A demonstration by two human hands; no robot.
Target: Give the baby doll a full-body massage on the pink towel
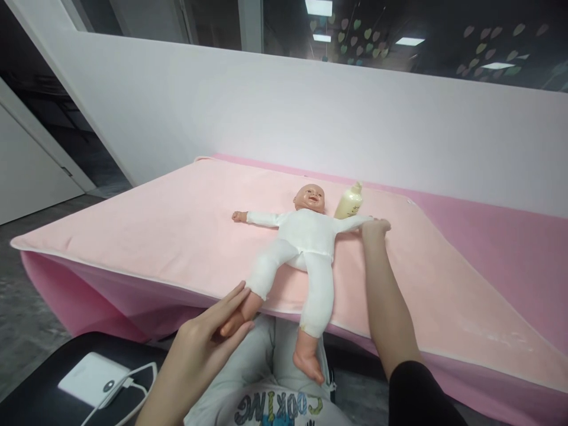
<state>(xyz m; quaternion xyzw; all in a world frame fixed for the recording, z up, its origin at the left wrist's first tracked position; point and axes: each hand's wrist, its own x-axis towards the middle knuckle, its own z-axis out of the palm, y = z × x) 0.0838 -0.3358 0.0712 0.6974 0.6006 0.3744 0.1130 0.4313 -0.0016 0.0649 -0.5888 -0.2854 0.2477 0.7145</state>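
A baby doll (306,234) with a white cloth body lies on its back on the pink sheet (146,222). Its head points to the wall, and its feet hang past the near edge over my lap. My left hand (213,325) holds the doll's foot on the left, fingers along the ankle and thumb below. At the doll's outstretched arm on the right, my right hand (376,228) is closed round the end, hiding the doll's hand. A pale yellow pump bottle (349,202) tilts beside the doll's head, near that arm.
Behind the table stands a white wall (284,112) with dark glass above it. A white power bank (93,378) with a cable rests on a black seat (84,343) at lower left. Darker pink cloth (501,254) shows at the right.
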